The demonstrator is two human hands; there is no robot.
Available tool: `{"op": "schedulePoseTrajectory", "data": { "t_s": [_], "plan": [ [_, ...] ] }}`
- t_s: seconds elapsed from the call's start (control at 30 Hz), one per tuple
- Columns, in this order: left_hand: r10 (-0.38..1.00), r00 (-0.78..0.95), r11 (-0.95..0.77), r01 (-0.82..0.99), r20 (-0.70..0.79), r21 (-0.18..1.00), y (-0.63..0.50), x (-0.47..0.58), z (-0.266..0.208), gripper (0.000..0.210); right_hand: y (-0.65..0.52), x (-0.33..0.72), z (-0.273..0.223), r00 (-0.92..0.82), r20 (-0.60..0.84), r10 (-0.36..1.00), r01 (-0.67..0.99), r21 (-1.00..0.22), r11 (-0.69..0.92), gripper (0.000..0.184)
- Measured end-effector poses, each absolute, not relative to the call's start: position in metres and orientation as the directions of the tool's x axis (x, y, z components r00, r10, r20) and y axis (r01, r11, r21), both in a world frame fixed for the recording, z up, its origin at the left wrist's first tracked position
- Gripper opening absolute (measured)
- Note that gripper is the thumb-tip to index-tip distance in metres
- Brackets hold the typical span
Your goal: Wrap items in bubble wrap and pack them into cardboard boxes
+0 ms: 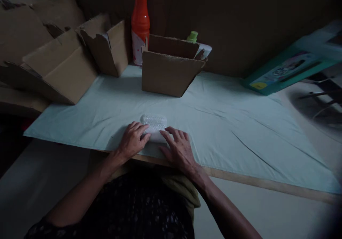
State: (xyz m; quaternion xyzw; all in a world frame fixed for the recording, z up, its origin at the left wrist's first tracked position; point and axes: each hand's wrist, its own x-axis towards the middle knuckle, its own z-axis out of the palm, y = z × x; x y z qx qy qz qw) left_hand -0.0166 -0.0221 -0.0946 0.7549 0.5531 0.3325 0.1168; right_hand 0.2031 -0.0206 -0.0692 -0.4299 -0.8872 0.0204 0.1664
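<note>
A small packet in clear bubble wrap (155, 122) lies flat near the front edge of the cloth-covered table. Its lower part looks smoother and whiter, and I cannot make out what is inside. My left hand (134, 139) holds the packet's left side, thumb and forefinger curled at its edge. At the right side, my right hand (177, 146) has its fingertips on the packet's edge, with the thumb lower down near the table edge.
Pale green cloth (240, 125) covers the table. Behind the packet stands an open cardboard box (168, 73), near a red-orange bottle (140, 18) and a green-capped bottle (192, 36). More cardboard boxes (64, 67) crowd the left. A green jug (283, 71) stands at the right.
</note>
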Motion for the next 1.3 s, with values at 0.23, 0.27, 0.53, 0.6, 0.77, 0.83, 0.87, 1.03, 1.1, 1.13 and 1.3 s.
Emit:
{"op": "schedulePoseTrajectory", "data": {
  "t_s": [0.23, 0.27, 0.53, 0.6, 0.77, 0.83, 0.87, 1.03, 1.1, 1.13, 1.3],
  "plan": [
    [0.945, -0.300, -0.048, 0.272, 0.132, 0.961, -0.046, -0.010, -0.085, 0.046, 0.007, 0.189, -0.070, -0.432, 0.150, 0.889, 0.795, -0.402, 0.454, 0.026],
    [0.947, -0.321, 0.019, 0.084, 0.009, 0.996, -0.053, -0.007, -0.083, 0.049, 0.007, 0.188, -0.069, -0.411, 0.136, 0.902, 0.771, -0.477, 0.423, 0.027],
    [0.931, -0.040, 0.255, -0.638, -0.363, 0.726, -0.055, 0.020, -0.071, 0.033, -0.017, 0.193, -0.065, -0.375, 0.159, 0.913, 0.478, -0.811, 0.337, 0.033],
    [0.937, -0.050, 0.240, -0.626, -0.345, 0.742, -0.052, 0.025, -0.071, 0.035, -0.017, 0.199, -0.066, -0.352, 0.094, 0.931, 0.409, -0.880, 0.243, 0.046],
    [0.983, 0.061, 0.185, -0.327, -0.175, 0.927, -0.037, 0.018, -0.060, 0.044, -0.008, 0.219, -0.075, -0.315, -0.047, 0.948, 0.216, -0.976, 0.023, 0.038],
    [1.000, 0.009, -0.016, -0.093, 0.017, 0.996, -0.016, 0.010, -0.044, 0.053, 0.001, 0.229, -0.073, -0.201, -0.015, 0.979, 0.195, -0.980, 0.025, 0.039],
    [0.987, -0.027, -0.156, 0.049, 0.158, 0.987, 0.000, 0.006, -0.033, 0.056, 0.006, 0.234, -0.069, -0.164, -0.003, 0.986, 0.198, -0.980, 0.030, 0.043],
    [0.708, 0.066, -0.550, 0.675, 0.703, 0.491, 0.112, -0.006, 0.025, 0.055, 0.037, 0.255, -0.037, -0.193, 0.042, 0.980, 0.266, -0.959, 0.094, 0.061],
    [0.697, 0.111, -0.498, 0.785, 0.708, 0.368, 0.151, -0.008, 0.034, 0.056, 0.050, 0.265, -0.020, -0.182, 0.080, 0.980, 0.329, -0.934, 0.137, 0.063],
    [0.707, 0.128, -0.468, 0.822, 0.696, 0.324, 0.163, -0.008, 0.034, 0.050, 0.057, 0.271, -0.011, -0.163, 0.111, 0.980, 0.370, -0.914, 0.165, 0.063],
    [0.662, 0.242, -0.471, 0.870, 0.709, 0.144, 0.165, -0.012, 0.010, 0.030, 0.096, 0.301, 0.054, -0.060, 0.421, 0.905, 0.689, -0.639, 0.343, 0.044]
  ]
}}
